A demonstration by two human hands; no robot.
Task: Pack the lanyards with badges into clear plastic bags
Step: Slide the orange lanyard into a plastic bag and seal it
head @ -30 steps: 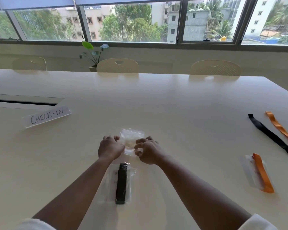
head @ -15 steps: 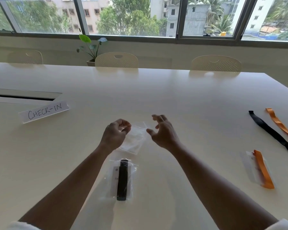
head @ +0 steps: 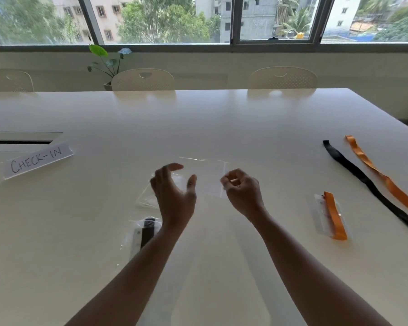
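My right hand (head: pixel 242 192) had its grip pinched together on the edge of an empty clear bag (head: pixel 205 175), held up above the tabletop (head: pixel 222 118). My left hand (head: pixel 174 196) hung beside it, fingers apart and holding nothing. A second loose bag (head: pixel 146 198) lay flat on the tabletop just behind the left hand.

One packed bag with a black lanyard (head: pixel 144 234) sat near my left forearm. Another packed bag with an orange lanyard (head: pixel 331 216) lay well off to the right. Two unpacked lanyards lay stretched out at the far right, a black lanyard strip (head: pixel 353 170) and an orange lanyard strip (head: pixel 375 170), side by side. I couldn't make out badges on those.

Step in hand, as I judged it: opening an empty bag for the next lanyard. Two packed, two left. Next move called for the left hand to catch the other lip of the bag and spread the mouth. Then one loose lanyard had to be fetched from the right and folded short enough to fit. Thin film, likely clingy, so the opening could be fiddly.
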